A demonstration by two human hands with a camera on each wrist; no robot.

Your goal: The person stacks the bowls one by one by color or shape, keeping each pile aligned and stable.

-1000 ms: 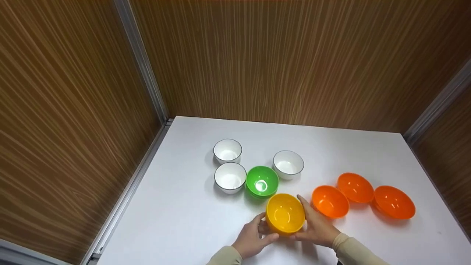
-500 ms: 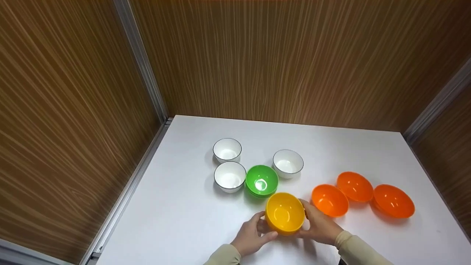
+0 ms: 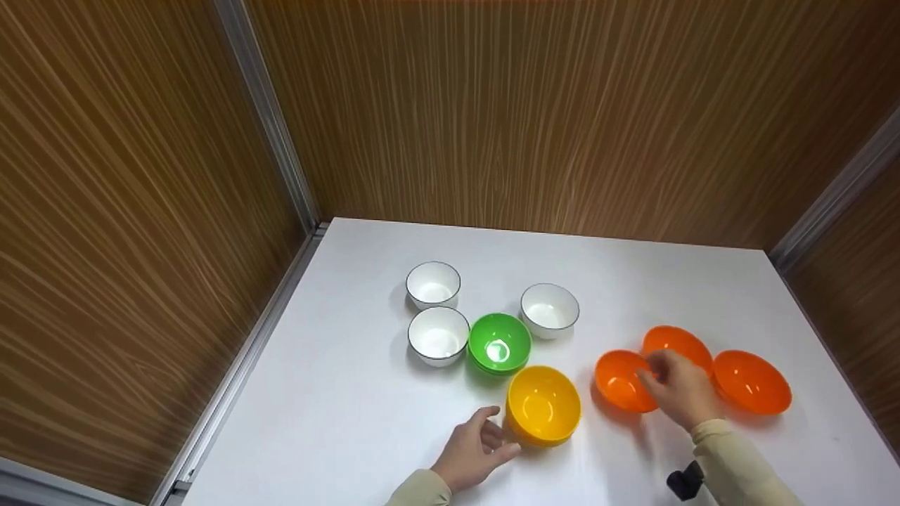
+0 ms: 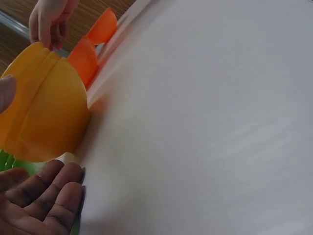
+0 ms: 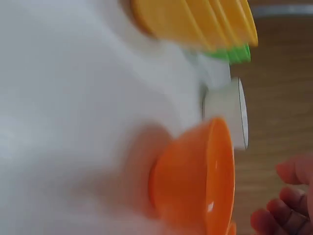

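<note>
A nested stack of yellow bowls [image 3: 541, 402] stands upright on the white table, several rims showing one behind another in the wrist views. Just left of it is my left hand [image 3: 467, 452], fingers loosely bent and thumb apart, holding nothing. My right hand [image 3: 680, 388] hovers over the near-left orange bowl [image 3: 619, 385], overlapping its right edge in the head view. In the right wrist view its fingers [image 5: 282, 215] hang loosely curled beside the rim, with nothing between them. Two more orange bowls [image 3: 752, 383] lie close by, the back one partly hidden by the hand.
Behind the yellow stack stand nested green bowls [image 3: 498, 343]. White dark-rimmed bowls sit around them: one front left [image 3: 437, 337], one back left [image 3: 433, 284] and one back right [image 3: 550, 309]. Wood-grain panels [image 3: 492, 119] enclose the table [image 3: 316, 393].
My right hand has let go of the yellow stack and moved right, over the orange bowls. My left hand has drawn slightly away from the stack, which stays in place.
</note>
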